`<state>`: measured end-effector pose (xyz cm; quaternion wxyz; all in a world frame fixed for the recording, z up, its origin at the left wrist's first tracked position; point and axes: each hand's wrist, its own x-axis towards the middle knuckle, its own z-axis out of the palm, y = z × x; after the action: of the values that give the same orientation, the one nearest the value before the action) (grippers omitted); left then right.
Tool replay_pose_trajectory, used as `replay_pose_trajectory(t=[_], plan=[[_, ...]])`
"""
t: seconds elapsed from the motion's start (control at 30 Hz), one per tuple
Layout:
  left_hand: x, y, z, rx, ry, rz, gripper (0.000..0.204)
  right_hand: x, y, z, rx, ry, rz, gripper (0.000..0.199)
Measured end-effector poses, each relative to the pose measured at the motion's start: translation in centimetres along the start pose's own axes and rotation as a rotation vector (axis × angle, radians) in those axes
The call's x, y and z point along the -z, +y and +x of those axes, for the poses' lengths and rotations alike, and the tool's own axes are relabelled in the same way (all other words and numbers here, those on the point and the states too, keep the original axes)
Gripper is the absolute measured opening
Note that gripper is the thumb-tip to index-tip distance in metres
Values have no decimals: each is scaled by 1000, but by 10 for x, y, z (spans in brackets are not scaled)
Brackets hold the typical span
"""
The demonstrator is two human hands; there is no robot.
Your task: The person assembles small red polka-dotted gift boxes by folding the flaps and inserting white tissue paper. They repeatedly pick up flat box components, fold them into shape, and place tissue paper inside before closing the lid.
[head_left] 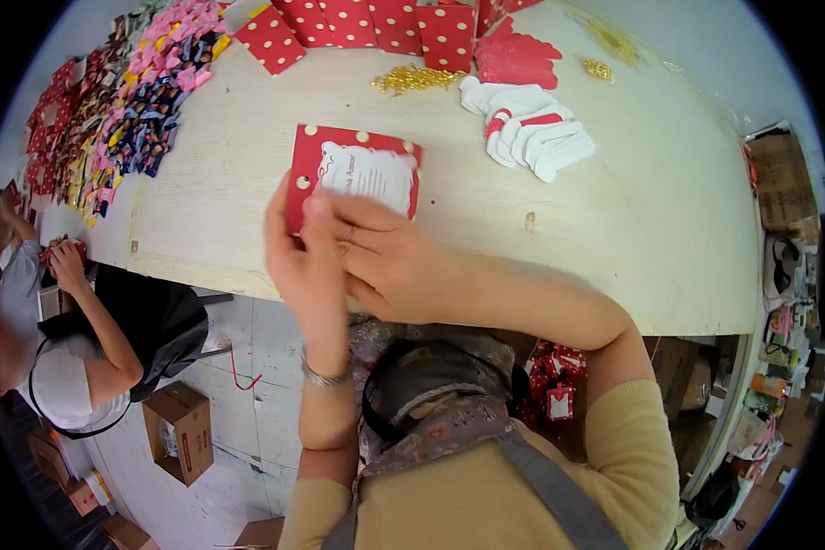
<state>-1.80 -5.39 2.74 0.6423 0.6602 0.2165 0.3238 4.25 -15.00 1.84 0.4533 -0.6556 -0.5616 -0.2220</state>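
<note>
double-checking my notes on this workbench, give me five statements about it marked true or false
1. The left hand holds a red dotted card. True.
2. The bracelet is on the right wrist. False: the bracelet is on the left wrist.
3. The white cut-outs lie right of the larger gold pile. True.
4. The open cardboard box left of the person stands on the table. False: it is on the floor.
5. Pink pieces lie toward the table's left side. True.

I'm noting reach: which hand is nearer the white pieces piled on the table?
Right. The right hand is below and left of the white pieces, at the red dotted card; the left hand is farther left.
</note>
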Motion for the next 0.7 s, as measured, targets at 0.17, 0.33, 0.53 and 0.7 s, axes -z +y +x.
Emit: replay_pose_trajectory(t=[0.17, 0.33, 0.53, 0.7], plan=[[7, -7, 25, -195, 65, 52, 16, 69, 15, -16, -818, -197, 451, 24], [24, -9, 25, -484, -184, 445, 12, 142, 64, -73, -761, -188, -1030, 27], [26, -15, 21, -421, -173, 350, 11, 170, 56, -78, -1096, -329, -697, 12], [26, -10, 21, -388, -196, 355, 12, 196, 41, -83, -930, 40, -1249, 10]])
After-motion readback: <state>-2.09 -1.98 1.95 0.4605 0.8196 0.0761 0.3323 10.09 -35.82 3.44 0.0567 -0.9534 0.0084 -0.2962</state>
